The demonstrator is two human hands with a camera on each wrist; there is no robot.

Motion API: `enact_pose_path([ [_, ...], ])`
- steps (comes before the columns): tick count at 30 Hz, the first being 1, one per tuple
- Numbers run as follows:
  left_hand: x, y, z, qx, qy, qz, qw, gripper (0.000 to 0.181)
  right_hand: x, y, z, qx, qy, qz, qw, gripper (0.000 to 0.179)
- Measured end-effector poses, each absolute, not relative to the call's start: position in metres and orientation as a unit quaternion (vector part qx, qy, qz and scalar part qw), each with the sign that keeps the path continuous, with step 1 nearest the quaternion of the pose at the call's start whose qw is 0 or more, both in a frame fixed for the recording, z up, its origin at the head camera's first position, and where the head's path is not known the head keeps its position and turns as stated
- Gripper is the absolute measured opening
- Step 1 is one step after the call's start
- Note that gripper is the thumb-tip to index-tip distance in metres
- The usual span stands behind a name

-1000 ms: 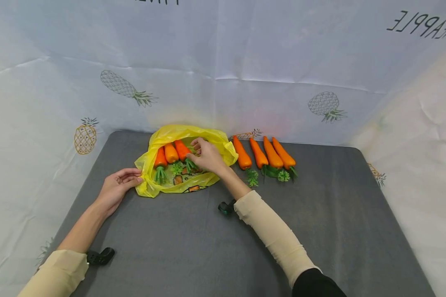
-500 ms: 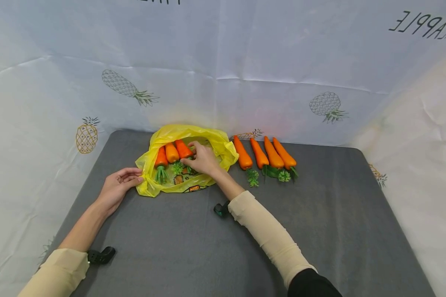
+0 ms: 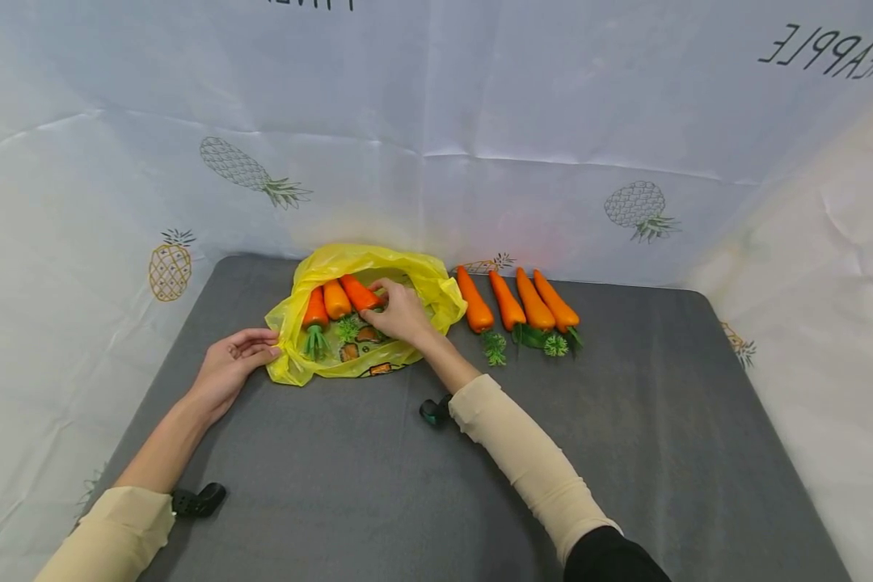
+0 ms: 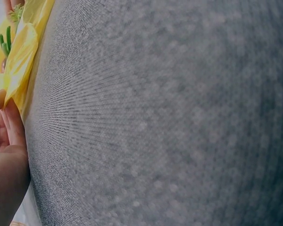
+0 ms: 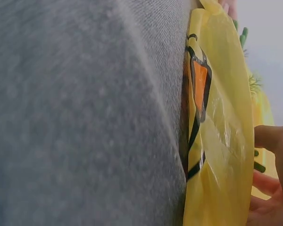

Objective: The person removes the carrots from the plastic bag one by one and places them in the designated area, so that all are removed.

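A yellow plastic bag [image 3: 356, 257] lies on its side at the back left of the table, mouth facing me. Three orange carrots are inside, two of them side by side on the left, the orange carrot [image 3: 336, 301] and the redder carrot [image 3: 315, 311]. My left hand [image 3: 229, 368] pinches the bag's left edge between thumb and fingers, as the left wrist view also shows at the bag's corner [image 4: 21, 70]. Reaching into the mouth, my right hand [image 3: 402, 314] grips the leafy end of the rightmost carrot [image 3: 360, 292]; its greens are hidden behind the fingers.
Several carrots lie in a row right of the bag, the nearest being one carrot [image 3: 474, 301] with its greens toward me. The grey table [image 3: 349, 485] meets a white pineapple-print cloth [image 3: 509, 105] behind and at the sides.
My right hand has moved slightly left and down onto the rightmost carrot in the bag. That carrot's leafy end has swung to the right. The left hand has stayed at the bag's edge.
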State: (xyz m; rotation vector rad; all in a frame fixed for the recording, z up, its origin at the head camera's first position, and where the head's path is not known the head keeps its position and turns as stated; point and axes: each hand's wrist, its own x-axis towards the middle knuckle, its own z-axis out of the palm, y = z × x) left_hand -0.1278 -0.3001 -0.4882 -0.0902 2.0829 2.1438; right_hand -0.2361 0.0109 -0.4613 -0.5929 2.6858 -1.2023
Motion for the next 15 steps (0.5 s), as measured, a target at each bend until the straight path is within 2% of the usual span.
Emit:
enact_pose_path([
  [15,-0.127,-0.299,-0.487,-0.022,0.684,0.725,0.076,0.024,-0.230,0.041,-0.445,-0.209,0.889,-0.398,0.093,0.044],
])
